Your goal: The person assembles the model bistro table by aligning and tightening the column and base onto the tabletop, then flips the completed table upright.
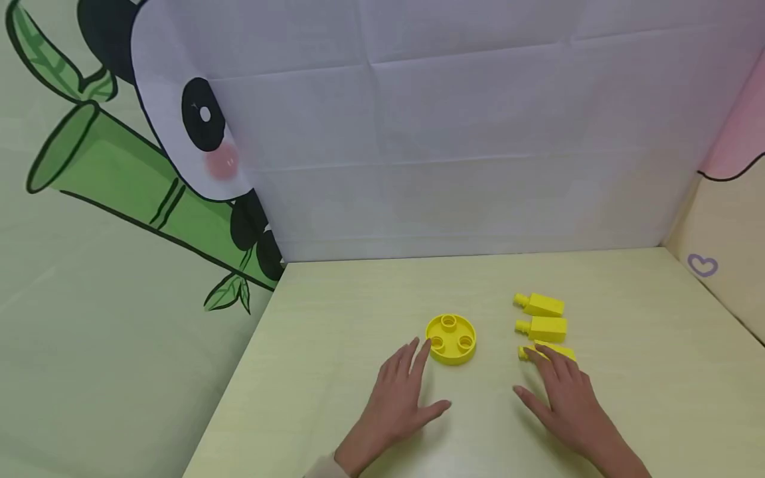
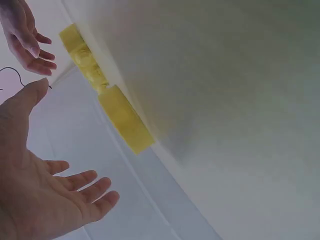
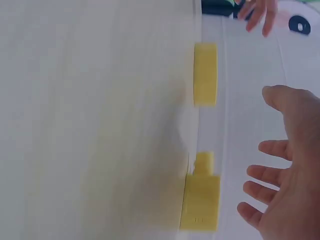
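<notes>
A round yellow base (image 1: 452, 355) with three raised round sockets lies on the table. To its right, three yellow blocks, each with a narrow threaded-looking knob, form a column: a far block (image 1: 545, 305), a middle block (image 1: 550, 328) and a near block (image 1: 562, 350). My left hand (image 1: 394, 405), fingers spread, is at the near left of the base, its index fingertip overlapping the rim in the head view. Over the near block reaches my right hand (image 1: 568, 405), partly covering it, thumb held apart. Both palms hold nothing; the left wrist view shows the left hand (image 2: 55, 195) with loose fingers.
The pale wooden table (image 1: 335, 318) meets a white cloth backdrop (image 1: 466, 166) along its far edge. On the left hangs cloth printed with a panda and green bamboo (image 1: 137, 166). A side panel with a small purple heart (image 1: 702, 265) stands at the right.
</notes>
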`<control>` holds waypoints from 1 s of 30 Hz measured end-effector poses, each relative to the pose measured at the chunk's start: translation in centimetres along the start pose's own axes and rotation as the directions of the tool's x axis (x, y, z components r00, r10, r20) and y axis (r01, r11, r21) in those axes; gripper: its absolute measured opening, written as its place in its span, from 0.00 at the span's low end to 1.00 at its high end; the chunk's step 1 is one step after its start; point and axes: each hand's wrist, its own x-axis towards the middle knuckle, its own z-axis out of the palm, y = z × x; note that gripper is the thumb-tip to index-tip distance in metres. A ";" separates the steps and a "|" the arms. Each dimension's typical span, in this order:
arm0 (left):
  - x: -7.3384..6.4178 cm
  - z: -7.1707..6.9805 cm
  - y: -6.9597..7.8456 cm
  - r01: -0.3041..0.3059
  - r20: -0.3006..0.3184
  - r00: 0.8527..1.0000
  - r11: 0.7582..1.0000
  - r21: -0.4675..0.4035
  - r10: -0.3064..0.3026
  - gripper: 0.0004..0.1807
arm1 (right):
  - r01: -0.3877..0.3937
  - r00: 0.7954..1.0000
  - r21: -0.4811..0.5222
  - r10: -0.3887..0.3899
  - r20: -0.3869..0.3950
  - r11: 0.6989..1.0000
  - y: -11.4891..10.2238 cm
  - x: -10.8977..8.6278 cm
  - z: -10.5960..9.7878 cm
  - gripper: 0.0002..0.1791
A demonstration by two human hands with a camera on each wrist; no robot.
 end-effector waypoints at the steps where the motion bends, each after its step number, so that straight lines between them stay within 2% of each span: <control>1: 0.7 0.1 -0.3 0.008 0.006 1.000 0.998 -0.062 -0.008 0.53 | -0.011 1.000 0.009 0.011 -0.006 1.000 0.6 0.2 -0.2 0.35; 4: 2.9 0.8 -1.2 0.053 0.035 0.998 0.971 -0.234 -0.046 0.53 | -0.037 0.998 0.029 0.038 -0.044 0.999 2.7 0.6 -0.7 0.32; 7: 4.8 1.7 -2.0 0.113 0.098 0.992 0.925 -0.362 -0.083 0.55 | -0.076 0.996 0.039 0.078 -0.051 0.996 4.6 0.8 -0.9 0.32; 11: 6.8 2.5 -2.8 0.186 0.199 0.975 0.872 -0.454 -0.104 0.60 | -0.153 0.988 0.064 0.152 0.014 0.986 6.5 0.8 -1.1 0.35; 13: 7.5 2.9 -3.3 0.203 0.236 0.967 0.859 -0.470 -0.099 0.62 | -0.195 0.980 0.069 0.191 0.062 0.978 7.1 0.8 -1.2 0.37; 16: 8.4 3.3 -4.0 0.209 0.269 0.960 0.853 -0.478 -0.085 0.64 | -0.231 0.968 0.064 0.223 0.112 0.971 7.6 1.1 -1.3 0.37; 19: 8.9 3.5 -4.6 0.200 0.276 0.958 0.859 -0.472 -0.071 0.63 | -0.237 0.964 0.053 0.228 0.140 0.970 7.9 1.3 -1.3 0.35; 24: 9.2 3.6 -5.2 0.193 0.285 0.957 0.862 -0.469 -0.059 0.61 | -0.224 0.966 0.046 0.215 0.141 0.974 8.0 1.5 -1.2 0.32; 30: 9.3 3.7 -5.2 0.177 0.282 0.958 0.868 -0.463 -0.045 0.58 | -0.216 0.970 0.059 0.207 0.130 0.975 8.2 1.6 -1.2 0.29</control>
